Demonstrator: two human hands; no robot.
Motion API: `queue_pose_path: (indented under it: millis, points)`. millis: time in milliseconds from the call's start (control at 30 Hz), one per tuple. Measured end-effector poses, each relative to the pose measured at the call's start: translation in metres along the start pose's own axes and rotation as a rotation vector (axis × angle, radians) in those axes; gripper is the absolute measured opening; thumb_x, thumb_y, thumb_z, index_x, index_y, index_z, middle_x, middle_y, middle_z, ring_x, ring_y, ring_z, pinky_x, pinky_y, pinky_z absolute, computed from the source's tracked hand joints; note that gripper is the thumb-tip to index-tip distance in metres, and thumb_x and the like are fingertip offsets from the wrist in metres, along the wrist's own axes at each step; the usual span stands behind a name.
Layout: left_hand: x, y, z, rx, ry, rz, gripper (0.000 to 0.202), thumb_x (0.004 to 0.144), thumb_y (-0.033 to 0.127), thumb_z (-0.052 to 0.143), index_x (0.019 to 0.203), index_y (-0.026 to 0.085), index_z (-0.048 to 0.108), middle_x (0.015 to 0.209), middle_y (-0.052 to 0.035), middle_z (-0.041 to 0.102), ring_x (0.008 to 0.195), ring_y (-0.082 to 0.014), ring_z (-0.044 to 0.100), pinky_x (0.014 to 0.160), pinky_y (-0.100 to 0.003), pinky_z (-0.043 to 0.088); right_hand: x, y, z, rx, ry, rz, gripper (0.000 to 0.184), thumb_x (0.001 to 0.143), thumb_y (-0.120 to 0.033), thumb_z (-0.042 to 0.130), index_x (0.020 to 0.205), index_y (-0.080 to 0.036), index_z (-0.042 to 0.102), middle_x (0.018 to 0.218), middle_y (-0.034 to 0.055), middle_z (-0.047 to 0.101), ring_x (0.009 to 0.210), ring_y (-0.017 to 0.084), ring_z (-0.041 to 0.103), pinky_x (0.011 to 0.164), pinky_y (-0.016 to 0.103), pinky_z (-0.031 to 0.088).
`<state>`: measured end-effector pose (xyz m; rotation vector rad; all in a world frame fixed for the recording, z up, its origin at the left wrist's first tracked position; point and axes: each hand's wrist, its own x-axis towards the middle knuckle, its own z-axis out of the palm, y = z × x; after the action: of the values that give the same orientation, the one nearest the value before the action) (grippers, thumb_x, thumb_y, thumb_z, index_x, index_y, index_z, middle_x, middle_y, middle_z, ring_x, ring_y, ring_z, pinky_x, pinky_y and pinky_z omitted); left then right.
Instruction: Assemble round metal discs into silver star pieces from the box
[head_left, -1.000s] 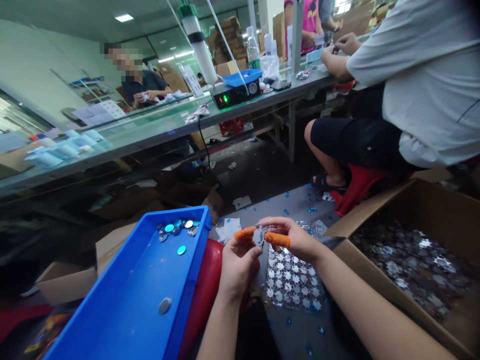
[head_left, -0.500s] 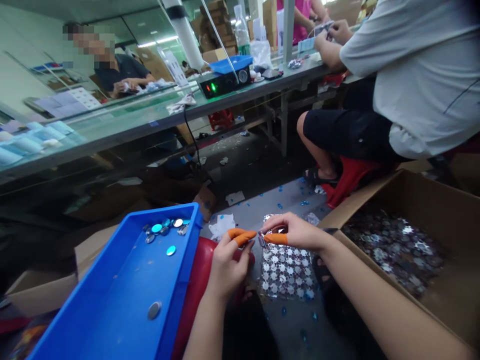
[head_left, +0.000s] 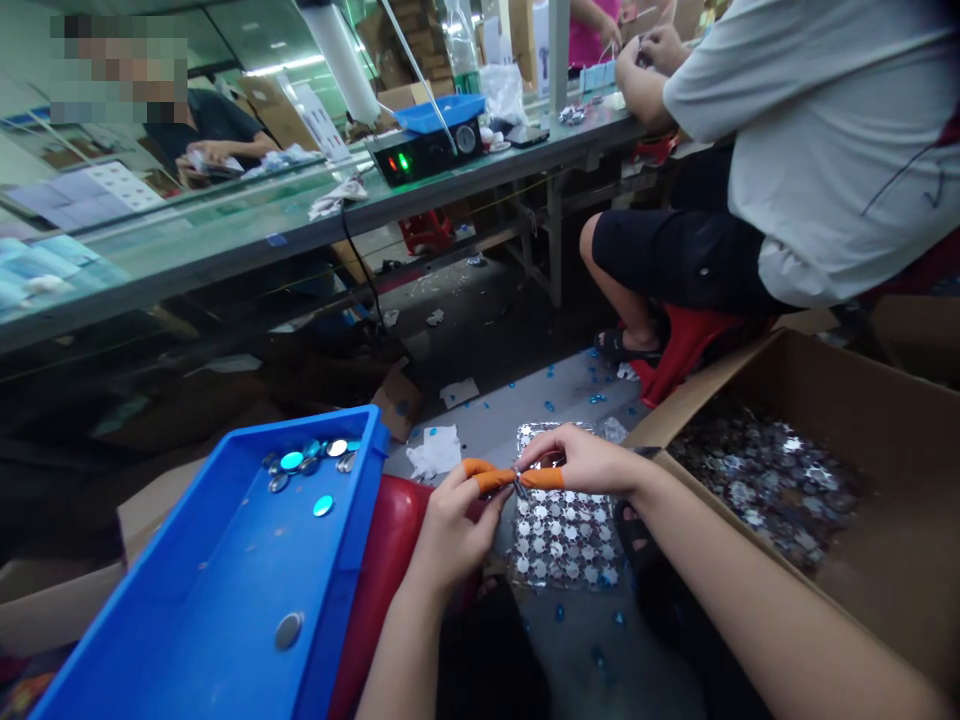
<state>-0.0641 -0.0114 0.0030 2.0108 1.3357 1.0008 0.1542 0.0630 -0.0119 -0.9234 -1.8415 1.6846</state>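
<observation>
My left hand (head_left: 457, 525) and my right hand (head_left: 589, 462) meet in front of me, each with orange finger cots on its fingertips. Between the cots they pinch a small metal piece (head_left: 518, 484), mostly hidden by them. Just below my hands lies a clear sheet of star-shaped metal pieces (head_left: 559, 540). To the left of my left hand stands a blue plastic tray (head_left: 322, 425), with several round metal discs (head_left: 300, 460) in its far corner and a single disc (head_left: 288, 631) near its front.
An open cardboard box (head_left: 757, 480) full of loose star-shaped metal pieces stands to my right. Blue bits lie scattered on the floor (head_left: 577, 390). A seated co-worker in a grey shirt (head_left: 825, 150) works at a long glass-topped bench (head_left: 465, 165), and another person sits across it.
The whole view has shifted left and upward. My hands have drawn closer, and the held metal piece, earlier showing as a star shape, is now mostly covered by the orange cots.
</observation>
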Motion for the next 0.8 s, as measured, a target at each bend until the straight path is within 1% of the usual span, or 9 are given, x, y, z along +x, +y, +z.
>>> queue_pose_path:
  millis: [67,167,233,300,433,533,667,733,800]
  points:
    - [0.0,0.0,-0.001,-0.01,0.004,-0.014,0.016,0.094,0.022,0.063,0.105,0.025,0.073,0.101,-0.0065,0.065,0.095,-0.0201,0.062,0.084,-0.031,0.052,-0.001,-0.001,-0.001,0.005,-0.018,-0.011,0.038,0.078,-0.048,0.078,0.102,-0.019,0.08,0.083,0.0072,0.071,0.073,0.016,0.06,0.062,0.028,0.049]
    - [-0.001,0.0,-0.002,-0.012,0.014,-0.018,0.023,0.093,0.023,0.064,0.114,0.027,0.071,0.107,-0.0067,0.064,0.097,-0.02,0.063,0.086,-0.032,0.052,-0.002,-0.004,-0.002,0.048,-0.028,-0.01,0.037,0.075,-0.045,0.08,0.101,-0.018,0.081,0.079,0.0066,0.071,0.071,0.016,0.059,0.06,0.027,0.047]
    - [-0.001,-0.001,-0.002,-0.015,0.01,0.014,0.031,0.093,0.022,0.065,0.123,0.03,0.068,0.111,-0.0061,0.062,0.099,-0.0193,0.063,0.088,-0.032,0.052,-0.003,-0.007,-0.002,0.105,-0.04,0.013,0.039,0.073,-0.045,0.082,0.101,-0.017,0.08,0.078,0.0062,0.07,0.069,0.015,0.057,0.058,0.026,0.045]
    - [-0.002,-0.002,-0.001,-0.023,0.007,0.065,0.034,0.093,0.019,0.064,0.125,0.031,0.067,0.112,-0.0054,0.062,0.101,-0.0188,0.062,0.089,-0.031,0.052,-0.003,-0.01,-0.003,0.165,-0.078,0.046,0.041,0.074,-0.046,0.081,0.102,-0.016,0.08,0.077,0.0058,0.069,0.067,0.014,0.055,0.057,0.025,0.043]
    - [-0.002,-0.002,0.001,-0.053,0.045,0.123,0.031,0.092,0.015,0.064,0.118,0.03,0.071,0.107,-0.0045,0.063,0.099,-0.0173,0.063,0.085,-0.029,0.054,-0.003,-0.012,-0.004,0.253,-0.141,0.095,0.045,0.075,-0.047,0.081,0.106,-0.014,0.079,0.077,0.005,0.067,0.064,0.011,0.051,0.055,0.023,0.039]
    - [-0.002,0.0,0.002,-0.08,0.069,0.085,0.026,0.091,0.015,0.067,0.113,0.029,0.072,0.105,-0.004,0.064,0.095,-0.0166,0.064,0.085,-0.029,0.055,-0.003,-0.011,-0.005,0.264,-0.143,0.117,0.047,0.074,-0.048,0.082,0.106,-0.014,0.078,0.077,0.0046,0.066,0.064,0.011,0.049,0.056,0.023,0.038]
    - [-0.003,0.002,0.002,-0.114,0.073,0.029,0.02,0.09,0.016,0.068,0.105,0.027,0.074,0.103,-0.0036,0.065,0.092,-0.0166,0.065,0.084,-0.029,0.057,-0.002,-0.01,-0.007,0.268,-0.163,0.122,0.046,0.075,-0.048,0.082,0.104,-0.013,0.078,0.075,0.0037,0.064,0.063,0.01,0.047,0.056,0.023,0.037]
    - [-0.002,0.003,0.001,-0.118,0.068,0.027,0.019,0.091,0.015,0.066,0.103,0.027,0.074,0.101,-0.0033,0.066,0.091,-0.0163,0.065,0.084,-0.029,0.057,-0.002,-0.011,-0.007,0.273,-0.181,0.125,0.047,0.075,-0.049,0.081,0.105,-0.013,0.078,0.074,0.0035,0.064,0.062,0.01,0.047,0.056,0.023,0.037]
    - [-0.002,0.004,0.0,-0.103,0.061,0.054,0.019,0.091,0.013,0.065,0.103,0.026,0.074,0.1,-0.0034,0.066,0.092,-0.0161,0.065,0.083,-0.028,0.056,-0.003,-0.013,-0.008,0.292,-0.198,0.128,0.047,0.074,-0.048,0.082,0.105,-0.012,0.077,0.072,0.0027,0.063,0.061,0.009,0.047,0.055,0.023,0.037]
